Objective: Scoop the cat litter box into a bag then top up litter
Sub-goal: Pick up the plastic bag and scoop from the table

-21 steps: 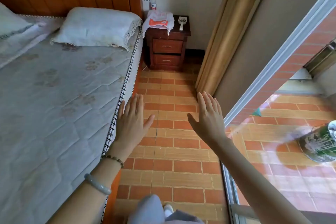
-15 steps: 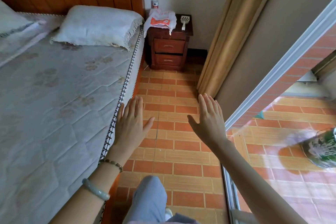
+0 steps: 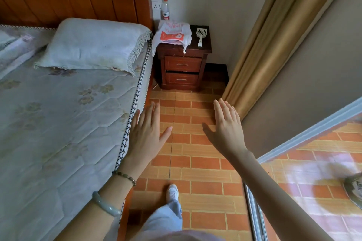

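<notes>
A white slotted litter scoop [image 3: 200,35] lies on the right side of a dark wooden nightstand [image 3: 183,68] at the far end of the aisle. Beside it on the left sits a crumpled white and orange plastic bag [image 3: 172,34]. My left hand [image 3: 146,135] is stretched out flat above the tiled floor, by the mattress edge, holding nothing. Level with it further right, my right hand [image 3: 225,129] is also flat and empty. Both are well short of the nightstand. No litter box is in view.
A bed [image 3: 58,123] with a pillow [image 3: 92,45] fills the left. A water bottle [image 3: 165,9] stands behind the bag. A tan curtain [image 3: 264,35] hangs on the right, with a glass sliding door [image 3: 313,172] beyond. My foot [image 3: 172,192] steps on the orange tiles.
The view has advanced along the aisle, so the nightstand looks nearer. My foot has stepped forward. Both hands stay flat and empty.
</notes>
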The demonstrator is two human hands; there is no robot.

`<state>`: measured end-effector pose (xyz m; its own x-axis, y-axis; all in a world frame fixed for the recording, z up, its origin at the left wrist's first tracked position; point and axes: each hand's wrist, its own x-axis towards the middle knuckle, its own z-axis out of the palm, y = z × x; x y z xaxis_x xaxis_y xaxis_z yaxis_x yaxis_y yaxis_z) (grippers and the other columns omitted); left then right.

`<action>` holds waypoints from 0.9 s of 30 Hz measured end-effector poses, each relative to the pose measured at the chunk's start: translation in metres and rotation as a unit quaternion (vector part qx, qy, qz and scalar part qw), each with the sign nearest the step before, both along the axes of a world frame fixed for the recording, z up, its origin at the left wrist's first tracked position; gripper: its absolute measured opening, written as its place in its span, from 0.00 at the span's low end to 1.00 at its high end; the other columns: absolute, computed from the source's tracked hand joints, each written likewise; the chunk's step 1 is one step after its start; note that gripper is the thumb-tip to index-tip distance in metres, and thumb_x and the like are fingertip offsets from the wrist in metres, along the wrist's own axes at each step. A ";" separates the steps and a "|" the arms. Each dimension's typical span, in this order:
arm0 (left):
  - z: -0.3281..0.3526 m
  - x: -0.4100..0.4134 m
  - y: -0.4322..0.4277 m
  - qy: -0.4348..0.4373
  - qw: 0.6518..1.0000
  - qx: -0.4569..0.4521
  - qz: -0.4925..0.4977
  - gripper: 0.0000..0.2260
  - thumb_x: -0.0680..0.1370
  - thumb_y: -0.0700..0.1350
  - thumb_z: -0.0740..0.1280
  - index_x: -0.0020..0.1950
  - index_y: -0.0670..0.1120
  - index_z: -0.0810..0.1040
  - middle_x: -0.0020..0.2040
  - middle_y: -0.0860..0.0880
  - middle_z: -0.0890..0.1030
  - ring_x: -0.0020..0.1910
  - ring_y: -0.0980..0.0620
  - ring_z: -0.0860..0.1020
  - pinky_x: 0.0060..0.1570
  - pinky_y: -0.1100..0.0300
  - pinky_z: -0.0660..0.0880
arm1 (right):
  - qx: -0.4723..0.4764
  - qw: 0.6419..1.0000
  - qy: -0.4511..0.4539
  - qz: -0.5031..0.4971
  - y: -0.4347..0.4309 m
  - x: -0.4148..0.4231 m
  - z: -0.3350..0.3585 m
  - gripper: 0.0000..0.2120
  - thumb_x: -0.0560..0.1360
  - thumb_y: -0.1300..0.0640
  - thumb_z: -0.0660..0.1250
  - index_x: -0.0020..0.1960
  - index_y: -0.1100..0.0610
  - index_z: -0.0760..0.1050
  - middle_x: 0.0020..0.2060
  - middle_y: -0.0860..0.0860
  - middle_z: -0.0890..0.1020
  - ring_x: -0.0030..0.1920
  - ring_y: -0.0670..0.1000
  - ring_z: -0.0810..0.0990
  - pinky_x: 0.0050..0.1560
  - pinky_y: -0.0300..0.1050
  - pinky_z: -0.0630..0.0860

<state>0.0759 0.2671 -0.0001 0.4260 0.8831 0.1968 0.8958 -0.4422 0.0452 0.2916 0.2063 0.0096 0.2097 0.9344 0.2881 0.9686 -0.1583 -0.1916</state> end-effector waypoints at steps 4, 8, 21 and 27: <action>0.007 0.017 0.079 0.012 1.000 0.006 -0.025 0.33 0.77 0.61 0.52 0.72 0.38 0.65 0.70 0.40 0.71 0.69 0.43 0.70 0.70 0.47 0.57 | 0.010 1.000 0.003 -0.002 0.073 0.016 0.010 0.32 0.73 0.47 0.67 0.70 0.66 0.66 0.67 0.63 0.71 0.68 0.62 0.69 0.69 0.59 0.64; 0.008 0.032 0.139 0.020 0.999 0.001 -0.027 0.33 0.77 0.61 0.52 0.72 0.38 0.65 0.69 0.40 0.71 0.69 0.43 0.70 0.70 0.48 0.58 | 0.000 1.000 0.005 -0.008 0.128 0.035 0.012 0.32 0.73 0.48 0.67 0.70 0.65 0.65 0.67 0.62 0.70 0.69 0.62 0.68 0.70 0.57 0.62; -0.012 0.113 0.335 0.022 1.000 -0.010 -0.019 0.32 0.77 0.61 0.53 0.72 0.39 0.65 0.69 0.40 0.71 0.69 0.43 0.70 0.70 0.48 0.59 | -0.017 0.999 0.014 -0.025 0.331 0.123 -0.005 0.31 0.72 0.48 0.67 0.68 0.66 0.68 0.65 0.64 0.73 0.66 0.62 0.71 0.68 0.56 0.63; -0.014 0.167 0.437 0.022 0.999 -0.033 -0.013 0.32 0.77 0.60 0.53 0.71 0.38 0.67 0.67 0.40 0.74 0.67 0.42 0.72 0.68 0.46 0.64 | -0.037 0.998 0.037 -0.023 0.433 0.175 -0.002 0.30 0.71 0.48 0.63 0.67 0.66 0.69 0.63 0.64 0.74 0.65 0.62 0.72 0.67 0.58 0.65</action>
